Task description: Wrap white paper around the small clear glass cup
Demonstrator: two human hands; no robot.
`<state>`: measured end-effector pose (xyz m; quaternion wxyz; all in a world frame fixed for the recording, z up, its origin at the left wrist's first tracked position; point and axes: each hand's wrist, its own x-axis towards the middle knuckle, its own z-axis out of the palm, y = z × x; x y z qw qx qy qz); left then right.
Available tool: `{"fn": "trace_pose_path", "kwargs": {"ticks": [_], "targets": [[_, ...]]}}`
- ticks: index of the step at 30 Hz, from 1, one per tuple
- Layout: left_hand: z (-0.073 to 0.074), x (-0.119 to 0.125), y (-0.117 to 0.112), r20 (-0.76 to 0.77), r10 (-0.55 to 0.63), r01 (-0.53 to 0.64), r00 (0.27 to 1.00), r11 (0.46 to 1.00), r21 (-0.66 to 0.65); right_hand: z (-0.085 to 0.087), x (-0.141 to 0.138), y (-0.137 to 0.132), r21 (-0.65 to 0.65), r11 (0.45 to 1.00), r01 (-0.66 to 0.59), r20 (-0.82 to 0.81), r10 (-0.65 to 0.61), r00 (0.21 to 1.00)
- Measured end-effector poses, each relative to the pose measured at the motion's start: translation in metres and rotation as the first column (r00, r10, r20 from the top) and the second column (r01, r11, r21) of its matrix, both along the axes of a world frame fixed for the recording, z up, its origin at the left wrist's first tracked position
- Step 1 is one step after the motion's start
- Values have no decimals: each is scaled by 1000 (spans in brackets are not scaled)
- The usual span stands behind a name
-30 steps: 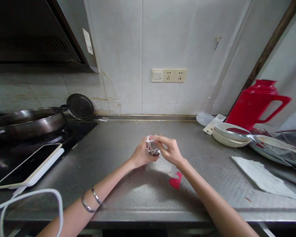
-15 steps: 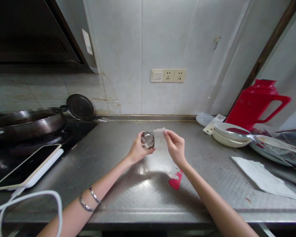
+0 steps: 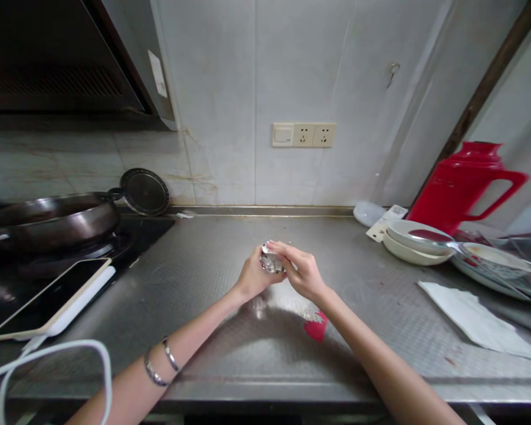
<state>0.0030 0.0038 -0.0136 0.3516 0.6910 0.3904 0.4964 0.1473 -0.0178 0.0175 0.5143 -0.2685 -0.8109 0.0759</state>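
My left hand (image 3: 250,276) is wrapped round a small clear glass (image 3: 271,263), held just above the steel counter with its open end facing me. My right hand (image 3: 305,271) reaches over the glass from the right, fingers bent onto its rim. Under those fingertips shows a small piece of white tissue (image 3: 266,250), mostly covered by the hand. Below my right wrist, a red scrap (image 3: 317,329) with a ragged pale edge lies on the counter.
To the left are a pan (image 3: 71,218) on the stove, a round dark lid (image 3: 145,192) and a phone (image 3: 48,301) with a white cable. To the right stand a red thermos jug (image 3: 460,186), stacked bowls (image 3: 413,251), plates and a folded white tissue sheet (image 3: 478,319).
My right hand has moved left with the white tissue, from beside the glass to over its rim. My left hand and the glass have shifted slightly right and down.
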Motion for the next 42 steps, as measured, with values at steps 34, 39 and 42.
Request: {"fn": "trace_pose_path", "kwargs": {"ticks": [34,39,42], "targets": [[33,-6,-10,268,-47,139,962,931,-337,3,-1,-6,-119,993,25,-255,-55,965],[27,-6,-7,183,3,54,983,951,-305,7,7,0,-225,969,102,-328,-174,929],[17,-3,-6,45,96,-86,994,977,-193,9,10,3,-162,960,228,-332,-270,904]]}}
